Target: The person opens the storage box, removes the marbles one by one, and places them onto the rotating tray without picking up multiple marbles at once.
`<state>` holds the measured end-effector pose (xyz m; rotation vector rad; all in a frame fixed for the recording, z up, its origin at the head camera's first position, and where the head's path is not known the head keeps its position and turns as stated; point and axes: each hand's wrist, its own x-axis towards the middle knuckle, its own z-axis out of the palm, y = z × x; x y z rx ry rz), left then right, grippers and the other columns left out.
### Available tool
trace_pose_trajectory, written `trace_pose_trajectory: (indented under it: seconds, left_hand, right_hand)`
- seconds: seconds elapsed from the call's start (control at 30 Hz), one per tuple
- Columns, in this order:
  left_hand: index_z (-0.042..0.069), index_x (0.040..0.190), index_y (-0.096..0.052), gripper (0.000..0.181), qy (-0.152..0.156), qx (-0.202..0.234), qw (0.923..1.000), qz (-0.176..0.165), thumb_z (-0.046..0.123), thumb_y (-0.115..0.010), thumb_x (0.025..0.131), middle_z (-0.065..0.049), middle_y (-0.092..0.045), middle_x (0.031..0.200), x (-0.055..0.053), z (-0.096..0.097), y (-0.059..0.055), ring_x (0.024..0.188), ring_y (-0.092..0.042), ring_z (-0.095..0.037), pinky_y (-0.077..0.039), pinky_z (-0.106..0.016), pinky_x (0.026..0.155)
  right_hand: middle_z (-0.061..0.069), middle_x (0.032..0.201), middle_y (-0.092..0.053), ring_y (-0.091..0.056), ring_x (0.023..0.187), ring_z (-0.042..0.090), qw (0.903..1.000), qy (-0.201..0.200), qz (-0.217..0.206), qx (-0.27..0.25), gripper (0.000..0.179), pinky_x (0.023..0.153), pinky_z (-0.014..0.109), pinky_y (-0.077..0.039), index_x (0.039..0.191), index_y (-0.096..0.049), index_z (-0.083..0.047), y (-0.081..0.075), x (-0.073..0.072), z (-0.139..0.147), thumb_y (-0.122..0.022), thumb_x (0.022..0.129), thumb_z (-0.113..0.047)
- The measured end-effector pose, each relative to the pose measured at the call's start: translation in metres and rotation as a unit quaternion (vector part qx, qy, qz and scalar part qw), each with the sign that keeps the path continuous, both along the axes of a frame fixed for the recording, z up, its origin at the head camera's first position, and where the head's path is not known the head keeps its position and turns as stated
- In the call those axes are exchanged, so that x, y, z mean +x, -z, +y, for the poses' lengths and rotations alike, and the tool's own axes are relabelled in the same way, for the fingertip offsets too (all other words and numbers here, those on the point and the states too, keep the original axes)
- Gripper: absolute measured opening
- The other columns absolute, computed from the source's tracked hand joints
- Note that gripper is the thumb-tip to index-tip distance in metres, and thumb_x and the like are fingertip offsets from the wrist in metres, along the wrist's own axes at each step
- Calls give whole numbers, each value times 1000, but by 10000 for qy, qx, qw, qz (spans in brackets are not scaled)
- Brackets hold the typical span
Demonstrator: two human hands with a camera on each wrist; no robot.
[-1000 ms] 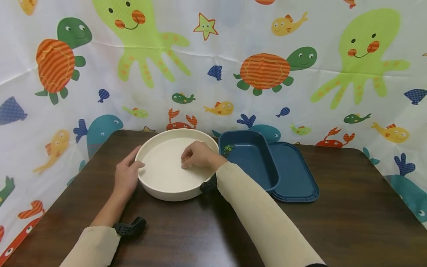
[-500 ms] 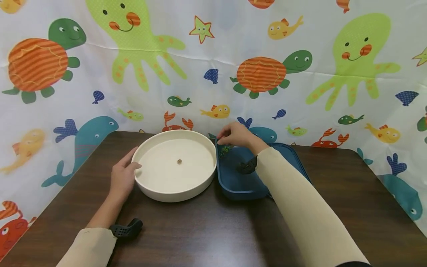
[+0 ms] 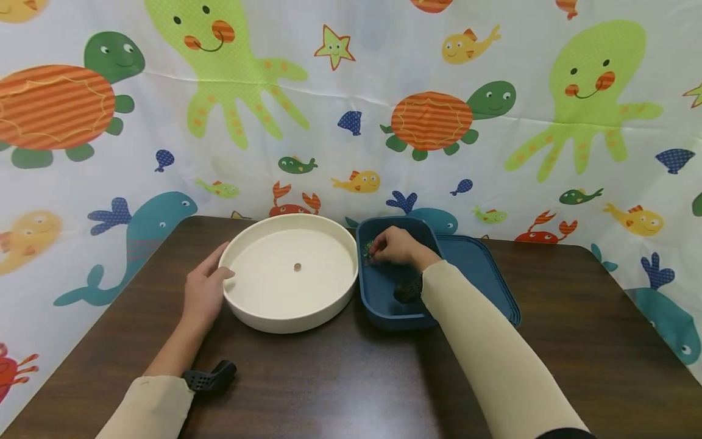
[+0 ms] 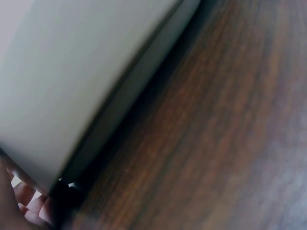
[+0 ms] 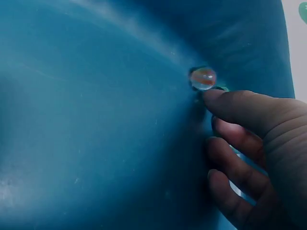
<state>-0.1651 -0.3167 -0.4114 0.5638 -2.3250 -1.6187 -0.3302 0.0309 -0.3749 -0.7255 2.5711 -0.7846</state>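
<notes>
In the head view, my left hand (image 3: pixel 204 286) grips the side of a round cream dish (image 3: pixel 285 324), thumb over its rim and fingers along the outer wall. A small brownish round piece (image 3: pixel 297 267) lies on the dish's floor; its kind is too small to tell. My right hand (image 3: pixel 399 247) reaches into a deep blue rectangular container (image 3: pixel 384 299), at its left side where small greenish things gather. The right wrist view shows a clear glass marble (image 5: pixel 202 78) with an orange swirl against my thumb tip. My other fingers bend loosely, apart from the thumb; more marbles are mostly hidden behind them.
A flat blue lid (image 3: pixel 482 274) lies to the right of the container, partly beneath it. Dish and container stand side by side on a dark wooden table (image 3: pixel 307 384). Behind the table hangs a cloth (image 3: pixel 362 67) printed with sea animals.
My right hand moved from the dish's middle rightward to the blue container, then down inside it. The small piece in the dish came into sight. My left hand kept its hold.
</notes>
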Motion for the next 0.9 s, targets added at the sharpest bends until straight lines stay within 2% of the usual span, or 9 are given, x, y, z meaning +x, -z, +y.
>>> trace_pose_trajectory:
  seconds: [0.23,0.4,0.53,0.67,0.8,0.9]
  left_hand:
    - [21,157,-38,62,-221,-38,9997,78,13,-42,96,-2,-32,165,24,12,1,155,-27,-26,-26,-50,125]
    - [21,157,-38,61,-341,-4,9994,74,14,-43,96,-1,-32,165,41,19,3,156,-26,-26,-25,-49,126]
    - [22,158,-36,61,-287,45,9996,2,14,-42,97,-1,-30,166,38,19,2,156,-25,-26,-24,-50,126]
    - [22,158,-35,61,-238,61,9997,-25,14,-41,98,-1,-28,166,36,18,0,156,-24,-27,-23,-50,126]
    - [23,158,-35,61,-217,19,9998,-28,14,-41,98,0,-29,166,34,17,-1,156,-25,-27,-25,-50,125]
    - [23,158,-36,62,-195,-18,9998,5,13,-42,97,-1,-31,165,32,16,-3,155,-27,-27,-27,-49,125]
  right_hand:
    - [6,94,-77,-65,81,12,9994,-200,229,186,14,78,26,-57,100,-79,-9,-1,14,6,-74,91,-18]
    - [4,93,-76,-62,79,11,9981,-430,333,290,16,74,23,-54,101,-78,-9,-2,26,11,-72,93,-21]
    - [7,98,-76,-64,83,16,9988,-394,239,138,17,73,24,-54,102,-78,-10,-17,25,12,-69,95,-22]
    - [13,105,-75,-67,91,27,9991,-260,117,-326,18,80,35,-58,103,-77,-10,-46,25,7,-69,96,-25]
    - [14,100,-73,-67,91,30,9969,-372,266,-640,20,83,42,-59,104,-77,-11,-74,30,-11,-71,94,-27]
    - [13,97,-74,-67,90,32,9949,-626,321,-729,20,78,38,-58,104,-77,-11,-85,38,-32,-71,94,-28]
